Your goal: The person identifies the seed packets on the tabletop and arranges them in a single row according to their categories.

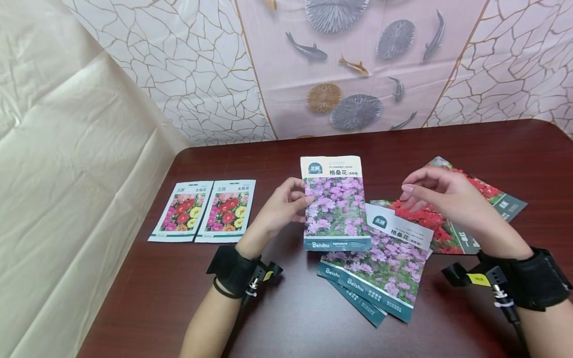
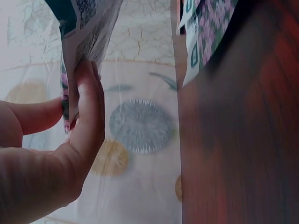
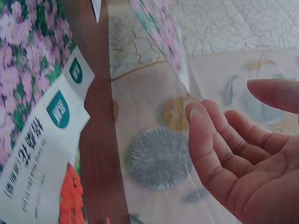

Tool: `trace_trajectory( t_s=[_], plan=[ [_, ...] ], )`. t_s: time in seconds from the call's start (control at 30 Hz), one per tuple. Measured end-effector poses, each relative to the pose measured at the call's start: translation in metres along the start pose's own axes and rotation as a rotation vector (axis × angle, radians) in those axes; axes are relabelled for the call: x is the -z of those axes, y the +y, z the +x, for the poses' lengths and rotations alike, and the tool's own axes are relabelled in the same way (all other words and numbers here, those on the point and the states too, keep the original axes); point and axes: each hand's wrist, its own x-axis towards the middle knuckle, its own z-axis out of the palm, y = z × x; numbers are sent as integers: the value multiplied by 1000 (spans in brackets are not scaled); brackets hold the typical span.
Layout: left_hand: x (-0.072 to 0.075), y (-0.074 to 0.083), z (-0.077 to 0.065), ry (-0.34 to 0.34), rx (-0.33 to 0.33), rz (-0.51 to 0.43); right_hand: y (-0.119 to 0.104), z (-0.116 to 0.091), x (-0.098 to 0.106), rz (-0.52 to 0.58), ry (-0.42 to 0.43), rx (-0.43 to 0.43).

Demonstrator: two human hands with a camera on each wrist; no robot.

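My left hand point(image 1: 279, 206) holds up a flower seed packet point(image 1: 333, 204) with purple blossoms by its left edge. In the left wrist view the thumb lies against the packet's printed front and the fingers point(image 2: 91, 102) against its back. The held packet is upright, front toward me. Below and to its right, more purple-flower seed packets point(image 1: 389, 263) overlap in a fanned pile. My right hand point(image 1: 440, 191) hovers over red-flower seed packets point(image 1: 429, 223), fingers loosely bent. Nothing is between its fingers and thumb in the right wrist view.
Two seed packets with multicoloured flowers, one at far left point(image 1: 181, 211) and one beside it point(image 1: 226, 211), lie side by side on the dark wooden table point(image 1: 147, 293). Patterned cloth point(image 1: 215, 64) hangs behind the table, and a pale cloth point(image 1: 58, 149) hangs along its left side.
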Motion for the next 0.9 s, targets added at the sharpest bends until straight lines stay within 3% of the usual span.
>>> trace_trajectory(
  t_s=[0.3, 0.73, 0.9],
  plan=[
    [24, -5, 5, -41, 32, 63, 1, -3, 13, -76, 88, -44],
    [49, -11, 8, 5, 77, 163, 10, -8, 39, -184, 209, -136],
    [59, -13, 8, 16, 103, 220, 13, -10, 49, -158, 255, -155]
  ],
)
